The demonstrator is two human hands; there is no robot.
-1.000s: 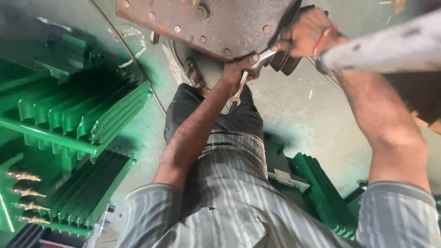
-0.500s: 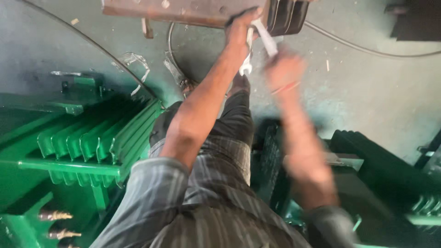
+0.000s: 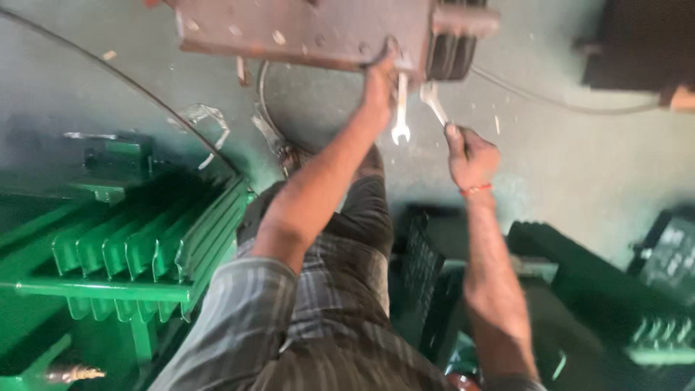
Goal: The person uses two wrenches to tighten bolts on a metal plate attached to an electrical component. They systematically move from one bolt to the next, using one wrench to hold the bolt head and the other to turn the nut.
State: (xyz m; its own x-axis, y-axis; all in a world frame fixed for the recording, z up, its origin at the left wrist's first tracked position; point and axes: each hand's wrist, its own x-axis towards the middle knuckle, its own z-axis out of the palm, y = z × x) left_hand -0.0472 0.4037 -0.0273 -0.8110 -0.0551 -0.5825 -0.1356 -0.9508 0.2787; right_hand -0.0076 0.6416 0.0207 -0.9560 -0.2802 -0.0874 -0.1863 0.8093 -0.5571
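1. Two open-ended spanners are in use at the lower edge of a rusty brown steel plate (image 3: 304,32) at the top of the frame; one spanner (image 3: 400,108) hangs upright from the plate's edge with its open jaw pointing down, while a second spanner (image 3: 434,101) slants up towards the dark stacked block (image 3: 456,51) at the plate's right end.
2. The left hand (image 3: 380,76) is stretched far forward on a fully extended bare arm, its grip curled over the plate's edge at the top of the upright spanner; blur hides whether the fingers close on the tool or on the plate alone.
3. The right hand (image 3: 470,156) sits lower and nearer the body, fist closed around the handle of the slanted spanner, the wrist ringed by one red thread band (image 3: 476,190).
4. Both forearms emerge from the rolled sleeves of a grey striped shirt (image 3: 318,326), seen from above.
5. Below the plate, one loop of steel wire (image 3: 264,108) lies on the grey concrete floor (image 3: 565,159), and one thin cable (image 3: 550,101) runs off to the right.
6. One green finned transformer tank (image 3: 145,246) stands at the left, with about seven ribs showing; darker finned units (image 3: 651,311) crowd the lower right.
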